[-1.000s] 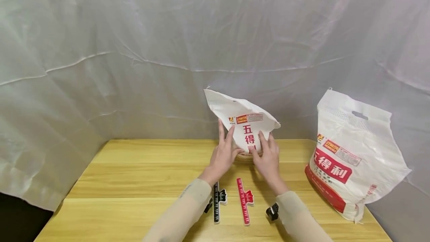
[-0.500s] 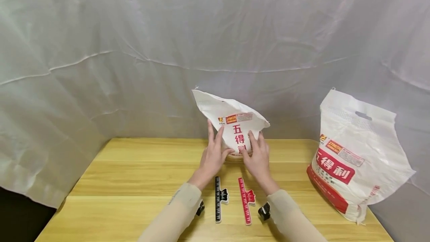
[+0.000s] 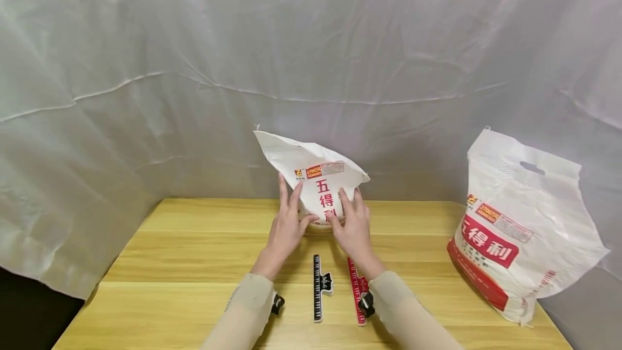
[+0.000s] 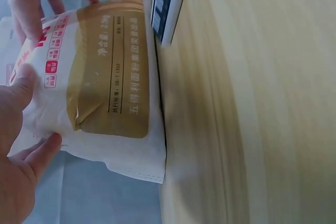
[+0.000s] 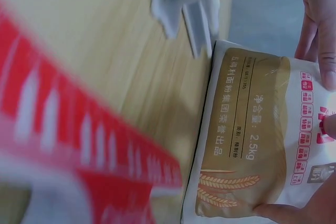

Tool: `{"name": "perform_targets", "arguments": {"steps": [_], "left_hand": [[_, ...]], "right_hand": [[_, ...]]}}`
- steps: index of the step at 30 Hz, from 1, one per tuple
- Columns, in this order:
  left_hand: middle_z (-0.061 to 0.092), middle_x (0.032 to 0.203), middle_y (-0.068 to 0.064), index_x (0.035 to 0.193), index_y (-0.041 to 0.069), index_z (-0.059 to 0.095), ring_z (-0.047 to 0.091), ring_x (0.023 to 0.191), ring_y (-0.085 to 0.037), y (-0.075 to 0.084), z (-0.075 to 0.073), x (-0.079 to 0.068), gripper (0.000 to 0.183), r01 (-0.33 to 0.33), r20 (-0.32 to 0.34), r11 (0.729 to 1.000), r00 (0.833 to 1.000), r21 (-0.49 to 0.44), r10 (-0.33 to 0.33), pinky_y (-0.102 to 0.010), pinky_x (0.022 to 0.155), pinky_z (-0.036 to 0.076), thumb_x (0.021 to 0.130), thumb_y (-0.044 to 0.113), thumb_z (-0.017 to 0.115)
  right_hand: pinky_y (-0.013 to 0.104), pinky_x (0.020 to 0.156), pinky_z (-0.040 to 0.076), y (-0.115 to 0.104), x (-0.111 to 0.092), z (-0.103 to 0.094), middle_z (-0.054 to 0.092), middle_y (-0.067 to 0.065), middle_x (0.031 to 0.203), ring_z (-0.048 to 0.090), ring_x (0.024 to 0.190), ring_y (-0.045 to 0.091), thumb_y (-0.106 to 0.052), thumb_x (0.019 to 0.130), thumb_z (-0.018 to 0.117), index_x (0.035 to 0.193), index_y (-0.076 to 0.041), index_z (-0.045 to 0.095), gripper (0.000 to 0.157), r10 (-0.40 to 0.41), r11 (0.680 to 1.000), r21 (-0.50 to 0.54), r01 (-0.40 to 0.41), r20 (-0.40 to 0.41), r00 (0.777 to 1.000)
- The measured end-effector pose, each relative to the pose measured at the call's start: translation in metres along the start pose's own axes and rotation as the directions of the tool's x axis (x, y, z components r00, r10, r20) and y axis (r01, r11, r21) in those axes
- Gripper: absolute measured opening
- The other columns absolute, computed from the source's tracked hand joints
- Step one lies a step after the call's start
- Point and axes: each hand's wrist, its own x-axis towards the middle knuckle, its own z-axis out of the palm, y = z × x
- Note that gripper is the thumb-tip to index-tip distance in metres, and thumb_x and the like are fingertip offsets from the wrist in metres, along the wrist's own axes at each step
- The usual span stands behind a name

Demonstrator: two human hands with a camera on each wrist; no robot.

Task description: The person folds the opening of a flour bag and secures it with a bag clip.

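Observation:
A small white flour bag [image 3: 318, 172] with red lettering stands upright on the far part of the table, its top edge spread and leaning left. My left hand [image 3: 286, 226] grips its left side, fingers along the flank and thumb on the front. Opposite it, my right hand [image 3: 353, 226] holds the right side the same way. The left wrist view shows the bag's tan lower front [image 4: 107, 77] near the tabletop. In the right wrist view, "2.5kg" is printed on that tan panel [image 5: 241, 129]. The bag's back is hidden.
Nearer me on the wooden table [image 3: 160, 263] lie a black ruler-like clip [image 3: 318, 290] and a red one [image 3: 353, 277], partly covered by my right wrist camera. A larger flour bag [image 3: 520, 242] stands at the right. A grey cloth [image 3: 311, 69] hangs behind.
Both hands have shifted the small flour bag leftward along the table, keeping their hold. My right forearm now overlaps the red clip. The larger bag and clips have stayed put.

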Motion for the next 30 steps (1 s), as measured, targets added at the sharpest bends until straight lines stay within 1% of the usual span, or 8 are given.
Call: {"name": "perform_targets", "arguments": {"steps": [8, 11, 14, 18, 21, 23, 26, 30], "left_hand": [[-0.023, 0.172, -0.007, 0.166, 0.022, 0.025, 0.066, 0.074, -0.026, -0.019, -0.022, -0.005, 0.100, 0.032, -0.024, 0.999, 0.999, 0.030, -0.031, -0.020, 0.053, 0.050, 0.085, 0.027, 0.083], [-0.024, 0.171, -0.006, 0.166, 0.021, 0.025, 0.070, 0.089, -0.034, -0.026, -0.029, -0.006, 0.099, 0.039, -0.033, 0.998, 0.999, 0.042, -0.037, -0.023, 0.056, 0.053, 0.086, 0.028, 0.083], [-0.023, 0.172, -0.008, 0.165, 0.020, 0.026, 0.070, 0.106, -0.040, -0.033, -0.037, -0.007, 0.099, 0.038, -0.048, 0.998, 0.998, 0.048, -0.035, -0.030, 0.065, 0.060, 0.085, 0.027, 0.084], [-0.024, 0.171, -0.007, 0.166, 0.020, 0.025, 0.067, 0.115, -0.043, -0.043, -0.048, -0.008, 0.100, 0.059, -0.043, 0.998, 0.997, 0.036, -0.057, -0.040, 0.076, 0.063, 0.085, 0.026, 0.084], [-0.026, 0.171, -0.003, 0.166, 0.021, 0.025, 0.064, 0.122, -0.043, -0.051, -0.058, -0.009, 0.100, 0.094, -0.029, 0.995, 0.995, 0.025, -0.093, -0.044, 0.083, 0.063, 0.085, 0.027, 0.084], [-0.027, 0.170, -0.001, 0.166, 0.021, 0.025, 0.061, 0.127, -0.043, -0.057, -0.065, -0.011, 0.100, 0.111, -0.022, 0.994, 0.994, -0.007, -0.111, -0.044, 0.089, 0.061, 0.085, 0.025, 0.084], [-0.027, 0.170, 0.001, 0.166, 0.021, 0.026, 0.060, 0.129, -0.041, -0.065, -0.076, -0.014, 0.099, 0.117, -0.022, 0.992, 0.993, -0.049, -0.118, -0.044, 0.096, 0.058, 0.085, 0.021, 0.084], [-0.028, 0.170, 0.003, 0.166, 0.023, 0.025, 0.061, 0.129, -0.039, -0.076, -0.088, -0.015, 0.101, 0.119, -0.019, 0.990, 0.992, -0.074, -0.121, -0.042, 0.099, 0.056, 0.084, 0.018, 0.084]], "right_hand": [[0.067, 0.108, 0.043, -0.019, 0.002, 0.022, 0.028, 0.028, 0.164, 0.039, 0.136, 0.053, -0.022, 0.093, 0.077, 0.156, -0.008, 0.047, 0.071, -0.036, 0.999, 0.010, 0.036, 0.021, 0.999], [0.065, 0.105, 0.046, -0.026, 0.004, 0.029, 0.028, 0.027, 0.164, 0.040, 0.134, 0.051, -0.022, 0.093, 0.077, 0.156, -0.008, 0.046, 0.071, -0.051, 0.999, 0.005, 0.051, 0.022, 0.998], [0.064, 0.102, 0.048, -0.034, 0.006, 0.036, 0.028, 0.027, 0.164, 0.041, 0.132, 0.050, -0.024, 0.094, 0.077, 0.156, -0.009, 0.046, 0.071, -0.054, 0.998, 0.011, 0.054, 0.033, 0.998], [0.063, 0.102, 0.050, -0.044, 0.008, 0.045, 0.026, 0.027, 0.164, 0.041, 0.132, 0.049, -0.025, 0.095, 0.076, 0.157, -0.009, 0.046, 0.071, -0.041, 0.999, 0.025, 0.040, 0.062, 0.997], [0.060, 0.101, 0.051, -0.051, 0.010, 0.053, 0.025, 0.027, 0.165, 0.040, 0.132, 0.048, -0.023, 0.094, 0.077, 0.157, -0.010, 0.045, 0.072, -0.030, 0.999, 0.037, 0.026, 0.092, 0.995], [0.058, 0.102, 0.051, -0.057, 0.010, 0.057, 0.023, 0.025, 0.166, 0.039, 0.133, 0.046, -0.022, 0.093, 0.078, 0.158, -0.012, 0.044, 0.074, -0.020, 0.999, 0.048, 0.014, 0.116, 0.993], [0.056, 0.101, 0.053, -0.066, 0.009, 0.064, 0.022, 0.024, 0.166, 0.039, 0.134, 0.044, -0.022, 0.093, 0.078, 0.159, -0.015, 0.043, 0.075, -0.012, 0.998, 0.063, 0.003, 0.142, 0.990], [0.055, 0.101, 0.053, -0.075, 0.008, 0.072, 0.024, 0.024, 0.165, 0.038, 0.134, 0.044, -0.022, 0.092, 0.079, 0.159, -0.016, 0.044, 0.075, -0.020, 0.997, 0.078, 0.007, 0.155, 0.988]]}}
